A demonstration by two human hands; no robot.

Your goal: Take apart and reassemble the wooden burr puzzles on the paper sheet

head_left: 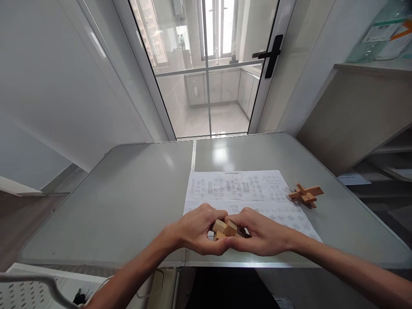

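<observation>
Both my hands are wrapped round a cluster of light and darker wooden blocks, which looks like a wooden interlocking puzzle [220,226]. My left hand [199,229] grips it from the left and my right hand [257,231] from the right, with the fingers and thumbs meeting around it. Much of the puzzle is hidden by my fingers. Beneath and beyond my hands lies a printed instruction sheet [234,189] with many small diagrams. A second wooden puzzle [306,195], made of crossed sticks, rests by the sheet's right edge.
The grey folding table [128,197] has a seam down its middle. Behind it stands a glazed door [207,68] with a black handle [272,56]. A shelf unit [357,111] with plastic-wrapped bottles [383,38] is at the right. A white perforated seat [28,292] sits low at the left.
</observation>
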